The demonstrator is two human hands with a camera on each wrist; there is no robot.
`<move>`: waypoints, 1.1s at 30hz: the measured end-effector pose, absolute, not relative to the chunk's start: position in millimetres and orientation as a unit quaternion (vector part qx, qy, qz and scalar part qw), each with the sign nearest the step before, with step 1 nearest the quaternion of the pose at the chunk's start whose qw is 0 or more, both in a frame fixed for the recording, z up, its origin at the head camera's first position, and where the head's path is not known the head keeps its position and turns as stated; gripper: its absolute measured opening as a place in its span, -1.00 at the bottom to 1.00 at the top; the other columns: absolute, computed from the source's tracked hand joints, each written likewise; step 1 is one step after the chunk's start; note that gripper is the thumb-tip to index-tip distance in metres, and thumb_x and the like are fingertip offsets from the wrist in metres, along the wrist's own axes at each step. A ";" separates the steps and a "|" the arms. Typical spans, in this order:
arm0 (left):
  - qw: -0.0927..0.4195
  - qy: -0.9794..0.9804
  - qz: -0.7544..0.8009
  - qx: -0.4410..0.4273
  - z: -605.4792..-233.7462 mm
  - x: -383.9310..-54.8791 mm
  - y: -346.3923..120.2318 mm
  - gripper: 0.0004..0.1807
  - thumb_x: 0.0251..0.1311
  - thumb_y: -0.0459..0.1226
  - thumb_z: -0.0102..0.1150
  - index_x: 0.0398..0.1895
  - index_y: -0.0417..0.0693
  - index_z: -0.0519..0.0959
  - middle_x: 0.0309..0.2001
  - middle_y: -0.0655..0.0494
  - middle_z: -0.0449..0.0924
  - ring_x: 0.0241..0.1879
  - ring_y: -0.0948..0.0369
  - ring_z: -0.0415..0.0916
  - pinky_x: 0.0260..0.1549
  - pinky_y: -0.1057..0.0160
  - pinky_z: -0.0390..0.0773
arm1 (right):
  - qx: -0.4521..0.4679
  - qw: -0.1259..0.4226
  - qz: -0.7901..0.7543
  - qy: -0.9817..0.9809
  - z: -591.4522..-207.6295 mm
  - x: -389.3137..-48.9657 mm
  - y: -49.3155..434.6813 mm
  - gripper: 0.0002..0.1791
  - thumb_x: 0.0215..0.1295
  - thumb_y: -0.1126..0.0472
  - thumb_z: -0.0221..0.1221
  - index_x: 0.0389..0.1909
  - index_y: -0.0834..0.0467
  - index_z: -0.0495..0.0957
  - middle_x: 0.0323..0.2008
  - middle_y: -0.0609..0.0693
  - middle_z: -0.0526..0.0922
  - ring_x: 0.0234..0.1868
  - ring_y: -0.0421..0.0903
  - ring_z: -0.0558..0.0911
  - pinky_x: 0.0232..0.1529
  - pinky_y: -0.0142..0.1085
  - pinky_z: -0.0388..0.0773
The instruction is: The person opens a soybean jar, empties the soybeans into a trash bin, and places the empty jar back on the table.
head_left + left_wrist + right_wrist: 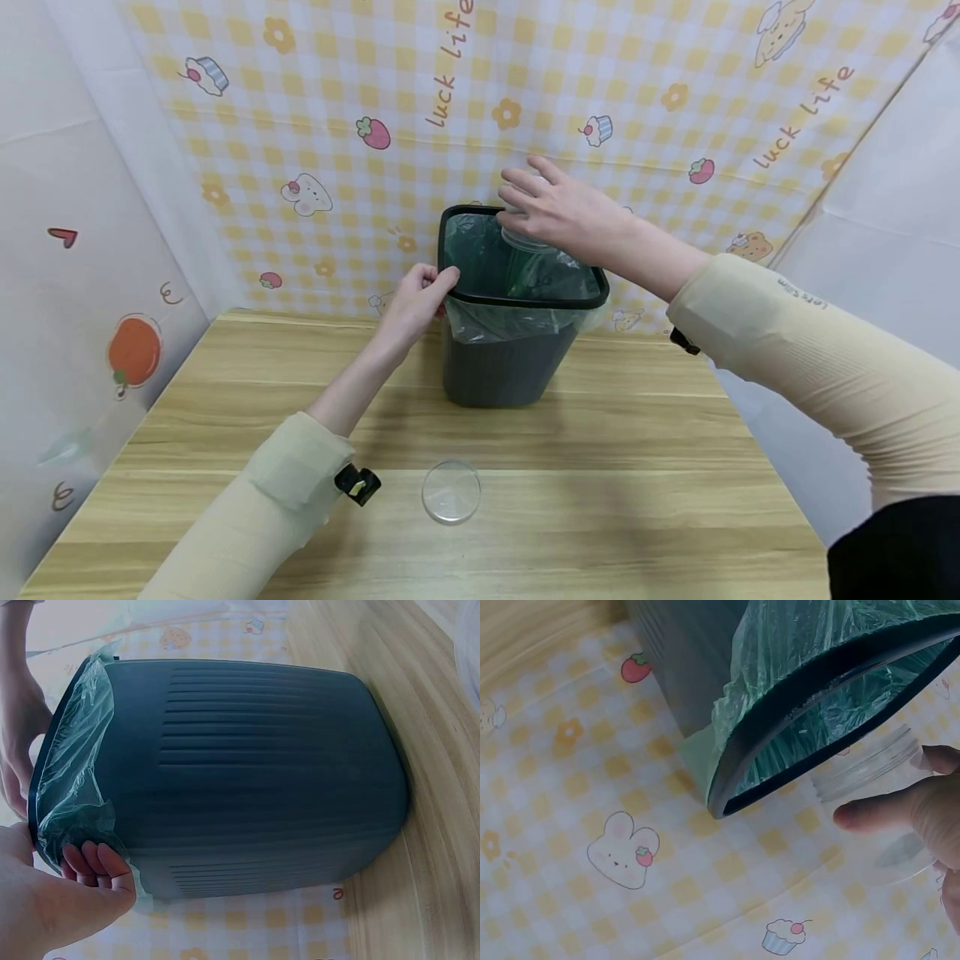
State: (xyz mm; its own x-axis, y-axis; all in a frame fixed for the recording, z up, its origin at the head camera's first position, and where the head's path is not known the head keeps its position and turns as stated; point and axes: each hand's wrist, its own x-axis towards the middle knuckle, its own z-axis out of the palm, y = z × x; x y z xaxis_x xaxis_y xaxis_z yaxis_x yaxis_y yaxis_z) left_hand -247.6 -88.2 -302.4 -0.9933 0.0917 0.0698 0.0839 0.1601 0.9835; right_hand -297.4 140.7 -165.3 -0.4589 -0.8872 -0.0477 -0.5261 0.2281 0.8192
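Observation:
A dark grey trash bin (498,362) with a black rim and a translucent green liner (79,750) folded over it stands upright on the table. My left hand (411,304) grips the rim's left corner, thumb on top and fingers curled beneath over the liner. Above the bin's mouth, my right hand (562,208) holds a clear jar (874,776) with a threaded neck. The jar is lidless and tilted, its neck toward the bin opening. Something greyish shows faintly near its base; what it is I cannot tell. A clear round lid (451,492) lies on the table.
The wood-grain table (315,525) carries the bin at its back edge. Behind hangs a yellow checked curtain (337,75) close to the bin, and white sheets (67,208) close off both sides.

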 end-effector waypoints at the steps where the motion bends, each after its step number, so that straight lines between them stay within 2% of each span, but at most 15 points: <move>1: 0.003 0.760 0.647 0.058 -302.5 -247.6 -88.1 -0.65 0.48 0.03 0.05 -0.24 -0.05 0.31 -0.36 0.09 0.35 -0.25 -0.01 0.48 -0.21 0.26 0.50 | 0.470 0.224 -0.407 -0.751 -165.3 -296.8 141.2 -0.29 0.19 0.40 0.41 0.38 0.08 0.49 0.38 0.28 0.42 0.53 0.25 0.24 0.55 0.18 0.18; 7: 0.004 0.759 0.648 0.059 -303.2 -247.8 -88.1 -0.65 0.48 0.03 0.04 -0.22 -0.06 0.32 -0.31 0.08 0.34 -0.20 -0.03 0.48 -0.17 0.25 0.50 | 0.460 0.229 -0.315 -0.798 -163.2 -293.0 150.6 -0.34 0.20 0.47 0.34 0.35 0.13 0.50 0.34 0.31 0.43 0.45 0.30 0.31 0.44 0.22 0.27; 10: 0.004 0.760 0.647 0.061 -303.3 -247.9 -88.0 -0.65 0.48 0.02 0.04 -0.20 -0.07 0.33 -0.31 0.08 0.33 -0.20 0.00 0.47 -0.15 0.25 0.51 | 0.438 0.225 -0.230 -0.839 -159.8 -290.2 161.6 -0.27 0.10 0.46 0.41 0.35 0.16 0.49 0.31 0.34 0.45 0.39 0.34 0.36 0.36 0.26 0.33; 14: 0.005 0.759 0.648 0.060 -303.2 -247.9 -87.8 -0.65 0.48 0.03 0.03 -0.18 -0.08 0.33 -0.32 0.07 0.32 -0.21 0.04 0.45 -0.13 0.25 0.52 | 0.377 0.201 -0.127 -0.895 -153.3 -283.6 182.5 -0.08 -0.07 0.30 0.58 0.40 0.16 0.44 0.31 0.34 0.45 0.35 0.36 0.38 0.29 0.32 0.37; 21: 0.006 0.762 0.644 0.059 -303.4 -248.8 -86.6 -0.63 0.49 0.04 0.02 -0.15 -0.09 0.33 -0.28 0.06 0.32 -0.21 0.08 0.43 -0.10 0.25 0.53 | 0.260 0.160 0.069 -0.950 -145.3 -261.3 232.3 0.07 -0.07 0.09 0.62 0.52 0.05 0.33 0.36 0.30 0.43 0.35 0.31 0.39 0.29 0.29 0.33; 24: 0.005 0.764 0.642 0.057 -304.0 -249.4 -86.3 -0.62 0.49 0.05 0.02 -0.15 -0.09 0.33 -0.28 0.06 0.32 -0.19 0.06 0.44 -0.09 0.24 0.53 | 0.211 0.125 0.152 -0.957 -146.2 -248.4 256.5 0.11 -0.02 0.01 0.60 0.57 -0.05 0.25 0.47 0.21 0.38 0.40 0.27 0.36 0.33 0.30 0.30; 25: 0.004 0.764 0.643 0.057 -304.2 -249.6 -86.4 -0.62 0.49 0.05 0.02 -0.15 -0.09 0.33 -0.28 0.06 0.32 -0.19 0.06 0.44 -0.09 0.24 0.53 | 0.196 0.115 0.178 -0.957 -147.4 -243.7 264.4 0.10 0.01 -0.01 0.59 0.58 -0.09 0.23 0.48 0.17 0.39 0.42 0.19 0.37 0.35 0.17 0.34; 28: 0.004 0.762 0.645 0.056 -304.4 -249.7 -86.9 -0.63 0.49 0.04 0.01 -0.16 -0.09 0.32 -0.28 0.06 0.31 -0.20 0.08 0.43 -0.08 0.24 0.53 | 0.157 0.073 0.261 -0.950 -153.6 -230.4 286.9 0.03 0.11 0.03 0.54 0.58 -0.23 0.20 0.48 0.02 0.41 0.42 0.07 0.42 0.25 -0.26 0.48; 30: 0.003 0.761 0.646 0.056 -304.1 -249.4 -86.8 -0.63 0.49 0.04 0.01 -0.17 -0.08 0.32 -0.29 0.07 0.30 -0.20 0.08 0.42 -0.08 0.24 0.53 | 0.146 0.055 0.303 -0.940 -159.0 -220.9 299.7 -0.03 0.17 0.11 0.50 0.56 -0.28 0.23 0.42 -0.07 0.46 0.33 -0.11 0.51 0.06 -0.50 0.50; 31: 0.003 0.760 0.647 0.056 -304.0 -249.3 -86.7 -0.64 0.49 0.03 0.01 -0.17 -0.08 0.32 -0.29 0.07 0.29 -0.19 0.07 0.42 -0.07 0.24 0.53 | 0.144 0.049 0.321 -0.935 -161.7 -215.6 305.2 -0.06 0.20 0.16 0.48 0.55 -0.28 0.24 0.37 -0.10 0.50 0.27 -0.19 0.55 -0.07 -0.58 0.47; 33: 0.001 0.760 0.648 0.056 -303.8 -249.1 -86.2 -0.64 0.49 0.03 0.02 -0.18 -0.07 0.32 -0.31 0.07 0.29 -0.17 0.04 0.42 -0.08 0.24 0.53 | 0.150 0.042 0.361 -0.919 -167.8 -205.6 314.9 -0.10 0.25 0.28 0.42 0.54 -0.23 0.26 0.31 -0.16 0.53 0.20 -0.28 0.60 -0.08 -0.58 0.53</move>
State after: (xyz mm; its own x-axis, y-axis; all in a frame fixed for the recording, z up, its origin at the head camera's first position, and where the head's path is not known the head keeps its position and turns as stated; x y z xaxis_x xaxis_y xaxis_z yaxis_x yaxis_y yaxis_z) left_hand -249.1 -86.2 -303.8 -0.9938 0.0863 0.0698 0.0826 0.1545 0.9845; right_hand -205.6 314.9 -167.8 -0.9516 -0.2455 0.1851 -0.3058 0.6943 -0.6515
